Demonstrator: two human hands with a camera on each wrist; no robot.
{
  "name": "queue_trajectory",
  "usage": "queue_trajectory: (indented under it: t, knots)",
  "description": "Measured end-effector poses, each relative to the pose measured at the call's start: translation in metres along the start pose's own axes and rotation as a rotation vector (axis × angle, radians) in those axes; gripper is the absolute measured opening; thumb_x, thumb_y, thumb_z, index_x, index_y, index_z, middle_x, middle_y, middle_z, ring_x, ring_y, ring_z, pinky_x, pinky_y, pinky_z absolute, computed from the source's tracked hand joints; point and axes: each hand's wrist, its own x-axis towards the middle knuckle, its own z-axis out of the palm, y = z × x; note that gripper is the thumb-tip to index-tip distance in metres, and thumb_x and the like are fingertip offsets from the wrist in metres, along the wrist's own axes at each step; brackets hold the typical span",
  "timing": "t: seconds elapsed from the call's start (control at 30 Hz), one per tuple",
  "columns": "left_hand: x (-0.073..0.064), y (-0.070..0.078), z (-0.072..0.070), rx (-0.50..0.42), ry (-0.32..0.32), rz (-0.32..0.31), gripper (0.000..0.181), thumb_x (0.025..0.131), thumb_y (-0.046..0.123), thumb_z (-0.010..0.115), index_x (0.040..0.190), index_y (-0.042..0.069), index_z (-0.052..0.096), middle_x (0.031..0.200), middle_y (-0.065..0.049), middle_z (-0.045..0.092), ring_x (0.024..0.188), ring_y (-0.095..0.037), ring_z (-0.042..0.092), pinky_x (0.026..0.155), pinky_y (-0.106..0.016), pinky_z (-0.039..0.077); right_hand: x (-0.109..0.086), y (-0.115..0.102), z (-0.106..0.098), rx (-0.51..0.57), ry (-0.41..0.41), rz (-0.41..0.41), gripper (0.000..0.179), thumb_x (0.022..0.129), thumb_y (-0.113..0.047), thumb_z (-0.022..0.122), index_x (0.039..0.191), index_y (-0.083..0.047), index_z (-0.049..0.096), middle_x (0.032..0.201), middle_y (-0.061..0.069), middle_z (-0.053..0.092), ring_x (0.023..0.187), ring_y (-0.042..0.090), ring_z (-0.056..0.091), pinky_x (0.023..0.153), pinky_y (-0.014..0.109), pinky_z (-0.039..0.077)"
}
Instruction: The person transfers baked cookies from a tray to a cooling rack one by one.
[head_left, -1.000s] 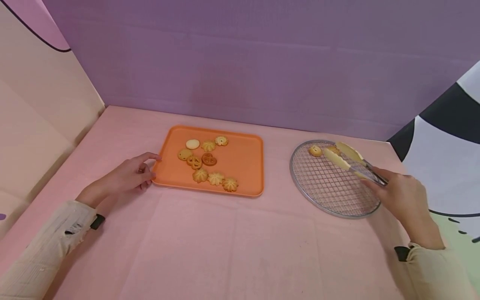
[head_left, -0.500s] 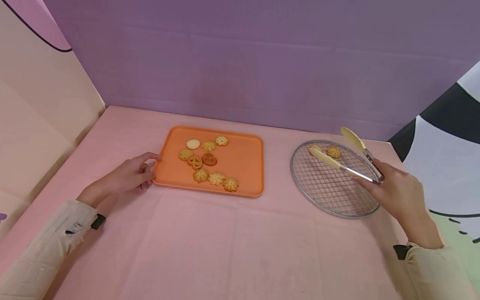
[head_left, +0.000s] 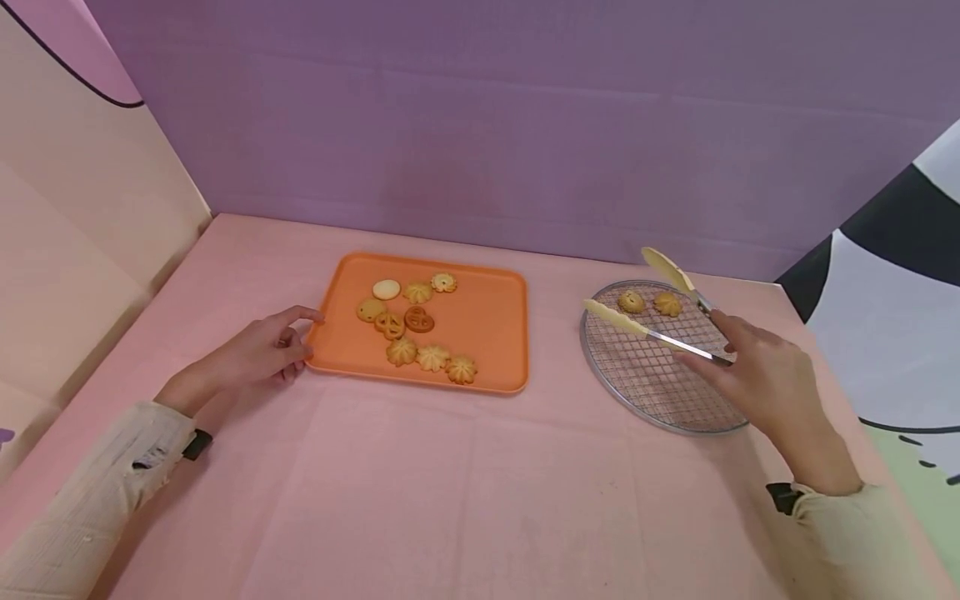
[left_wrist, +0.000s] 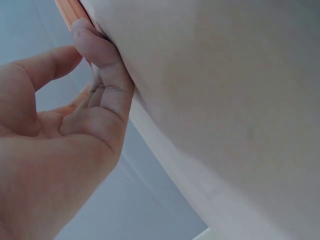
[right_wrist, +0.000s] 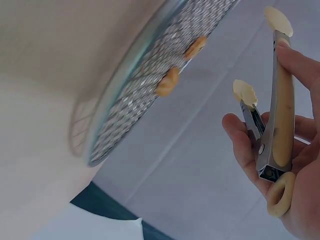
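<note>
Even, diffuse light; head view clear, wrist views dimmer and cooler.
Soft-edged shadows under the cream sleeves [head_left: 97,500], on the pink tablecloth [head_left: 555,500]; faint darker patches on the purple backdrop [head_left: 525,125]; slight glint along the metal of the tongs [head_left: 675,343]. Right wrist view: wire rack [right_wrist: 135,95] soft, tongs crisper. Left wrist view: left hand [left_wrist: 65,135] fairly sharp, tablecloth hazy, broadly shaded.

A staged booth, by its looks: a pink surface [head_left: 465,483], a purple backdrop [head_left: 480,142] along its far edge, a printed left panel [head_left: 75,192] and printed right panel [head_left: 892,242] flanking it.
</note>
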Motion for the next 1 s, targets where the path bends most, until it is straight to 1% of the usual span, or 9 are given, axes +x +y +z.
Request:
queue_trajectory:
  t: [0.2, 0.27, 0.37, 0.47, 0.6, 0.67, 0.77, 0.83, 1.0]
  knots:
    - [0.0, -0.001, 0.001, -0.002, 0.003, -0.005, 0.051, 0.098, 0.003, 0.059, 0.144, 0.001, 0.038, 0.08, -0.01, 0.062, 0.063, -0.021, 0.058, 0.057, -0.028, 0.054, 0.001, -0.017, -0.001, -0.008, 0.027, -0.06, 0.07, 0.069, -0.038, 0.088, 0.123, 0.0, 0.065, 0.085, 0.023, 0.07, 0.064, 0.033, 0.066, 0.044, 0.049, 0.047]
    - [0.0, 0.0, 0.001, -0.002, 0.005, -0.006, 0.05, 0.098, 0.003, 0.058, 0.144, 0.001, 0.038, 0.08, -0.01, 0.062, 0.064, -0.02, 0.058, 0.057, -0.028, 0.053, 0.001, -0.023, -0.002, -0.007, 0.045, -0.084, 0.072, 0.069, -0.039, 0.087, 0.124, 0.001, 0.065, 0.093, 0.024, 0.071, 0.067, 0.035, 0.067, 0.045, 0.051, 0.048]
    - [0.0, 0.001, 0.001, -0.002, 0.007, -0.01, 0.05, 0.098, 0.002, 0.058, 0.144, 0.001, 0.039, 0.08, -0.01, 0.061, 0.064, -0.02, 0.058, 0.056, -0.028, 0.053, 0.002, -0.033, -0.001, -0.003, 0.059, -0.106, 0.071, 0.071, -0.042, 0.084, 0.124, 0.001, 0.065, 0.106, 0.027, 0.07, 0.078, 0.041, 0.068, 0.049, 0.055, 0.049]
    - [0.0, 0.001, 0.001, -0.005, 0.006, -0.013, 0.05, 0.098, 0.001, 0.057, 0.144, 0.001, 0.039, 0.08, -0.01, 0.061, 0.064, -0.02, 0.058, 0.056, -0.028, 0.053, 0.003, -0.043, 0.001, 0.012, 0.072, -0.125, 0.071, 0.078, -0.055, 0.076, 0.123, 0.0, 0.066, 0.111, 0.027, 0.068, 0.089, 0.045, 0.068, 0.053, 0.059, 0.051]
    - [0.0, 0.001, 0.001, -0.009, 0.005, -0.018, 0.05, 0.098, 0.001, 0.057, 0.144, 0.001, 0.039, 0.08, -0.011, 0.061, 0.064, -0.02, 0.058, 0.057, -0.028, 0.053, 0.005, -0.057, 0.006, 0.04, 0.111, -0.186, 0.085, 0.087, -0.075, 0.053, 0.12, 0.002, 0.068, 0.109, 0.025, 0.07, 0.089, 0.045, 0.068, 0.061, 0.059, 0.053]
    - [0.0, 0.001, 0.001, -0.006, 0.005, -0.019, 0.05, 0.098, 0.001, 0.057, 0.144, 0.001, 0.039, 0.08, -0.011, 0.061, 0.064, -0.021, 0.059, 0.057, -0.028, 0.054, 0.006, -0.064, 0.008, 0.058, 0.132, -0.214, 0.088, 0.088, -0.077, 0.046, 0.118, 0.002, 0.069, 0.109, 0.023, 0.07, 0.09, 0.044, 0.069, 0.067, 0.059, 0.054]
    - [0.0, 0.0, 0.002, -0.003, 0.007, -0.019, 0.05, 0.098, 0.001, 0.058, 0.145, 0.001, 0.039, 0.08, -0.011, 0.061, 0.064, -0.021, 0.059, 0.057, -0.028, 0.054, 0.008, -0.073, 0.01, 0.073, 0.154, -0.254, 0.084, 0.089, -0.075, 0.048, 0.116, 0.002, 0.069, 0.107, 0.021, 0.072, 0.089, 0.042, 0.07, 0.067, 0.057, 0.055]
    - [0.0, 0.0, 0.002, 0.003, 0.009, -0.018, 0.05, 0.098, 0.002, 0.058, 0.144, 0.002, 0.039, 0.08, -0.01, 0.061, 0.064, -0.02, 0.059, 0.057, -0.028, 0.054, 0.009, -0.079, 0.011, 0.071, 0.141, -0.268, 0.082, 0.089, -0.074, 0.051, 0.117, 0.001, 0.069, 0.107, 0.019, 0.072, 0.09, 0.04, 0.07, 0.066, 0.055, 0.055]
    - [-0.001, 0.002, 0.001, 0.004, 0.012, -0.019, 0.049, 0.098, 0.002, 0.057, 0.144, 0.002, 0.039, 0.081, -0.011, 0.061, 0.064, -0.021, 0.059, 0.057, -0.028, 0.054, 0.012, -0.089, 0.016, 0.065, 0.082, -0.292, 0.085, 0.089, -0.075, 0.047, 0.12, 0.001, 0.068, 0.109, 0.02, 0.071, 0.091, 0.039, 0.07, 0.063, 0.053, 0.056]
